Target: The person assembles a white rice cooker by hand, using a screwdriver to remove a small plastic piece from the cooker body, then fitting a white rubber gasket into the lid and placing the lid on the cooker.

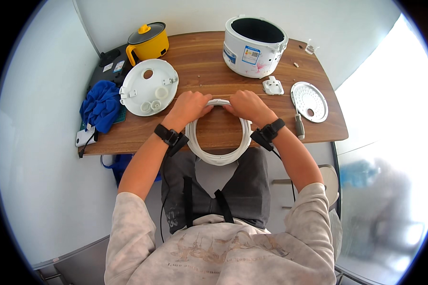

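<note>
Both hands grip a white plastic ring (198, 150) at its far side, and its near side reaches over the table's front edge above my lap. My left hand (191, 107) is closed on the ring's upper left, thumb against the inner edge. On the upper right, my right hand (250, 106) is closed round the rim in the same way. Beyond them stands a white rice cooker body (245, 56) with a dark inside. Left of my left hand lies a round white lid cover (133, 80) with small white round caps (161, 92) on it.
A yellow pot (152, 46) with a glass lid stands at the back left, near a crumpled blue cloth (101, 105). On the right lie a white bracket (273, 86), a perforated round plate (310, 97) and a grey-handled screwdriver (299, 127). The wooden table (199, 52) ends at my lap.
</note>
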